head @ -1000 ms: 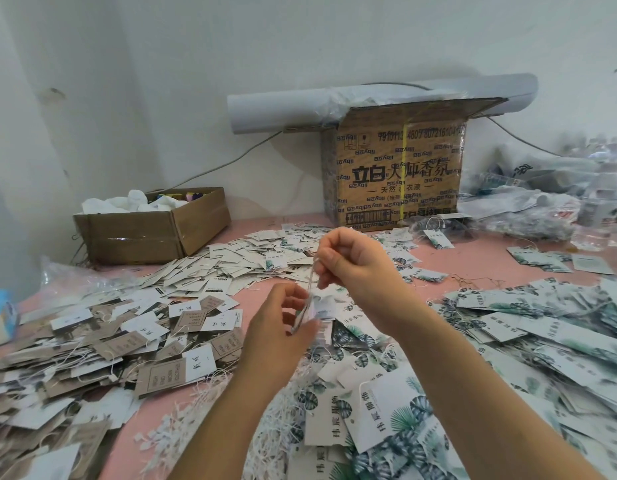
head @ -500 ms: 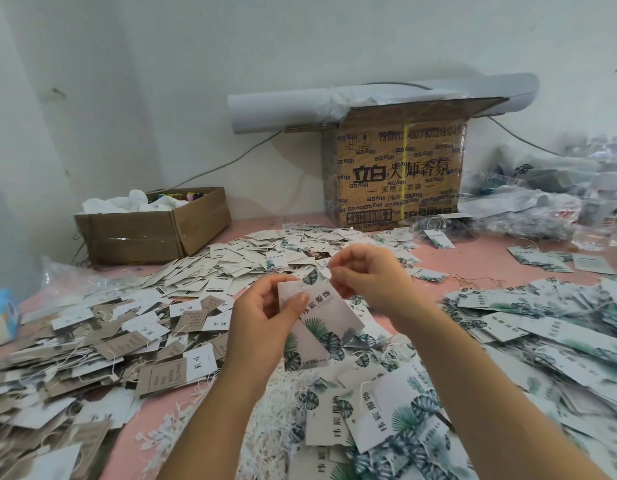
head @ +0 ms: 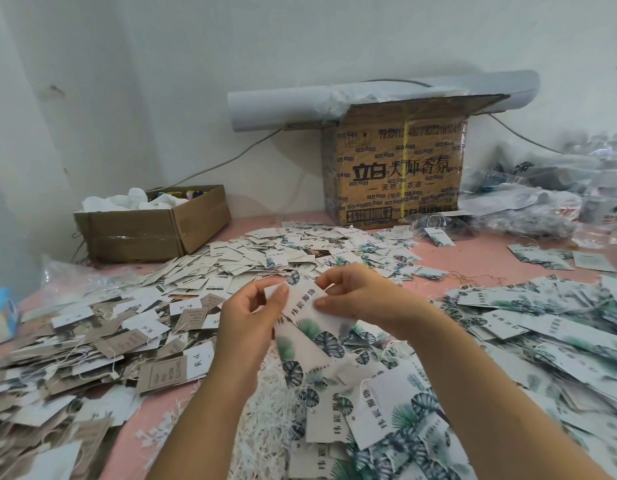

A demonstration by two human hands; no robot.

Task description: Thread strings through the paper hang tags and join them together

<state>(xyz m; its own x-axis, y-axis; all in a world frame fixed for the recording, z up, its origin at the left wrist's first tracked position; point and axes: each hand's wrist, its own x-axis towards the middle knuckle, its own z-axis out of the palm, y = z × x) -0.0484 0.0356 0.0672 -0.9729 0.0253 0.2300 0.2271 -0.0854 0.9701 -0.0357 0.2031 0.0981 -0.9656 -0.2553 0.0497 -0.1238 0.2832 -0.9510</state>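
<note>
A: What are we holding right now?

B: Our left hand (head: 246, 317) and right hand (head: 355, 296) both pinch the leaf-print hang tags (head: 305, 313), raised above the pink table (head: 473, 254) at the centre of view. The left thumb and fingers close on the tags' edge at nine o'clock; the right fingertips press on the top corner at two o'clock. At least two tags overlap in our grip.

A: Can we read the writing on them?

B: Black Chinese characters run down the front tag; the first looks like 伟, the rest we cannot read for sure. Below them sit green palm leaves and dark round leaves.

A: And any string?

B: We cannot tell whether a string runs through the held tags. A heap of white strings (head: 265, 410) lies on the table at six o'clock, under our wrists.

A: What else carries print?

B: At twelve o'clock stands a tall cardboard box (head: 397, 174) marked 立白 in bold, with smaller lines under it and a barcode near its base. A grey roll (head: 283, 105) rests across its top. At ten o'clock an open low carton (head: 151, 230) holds white stuff. At eight o'clock lies a pile of brown and white tags (head: 92, 334), their print too small to read. At three o'clock spreads a pile of leaf tags (head: 542, 323).
</note>
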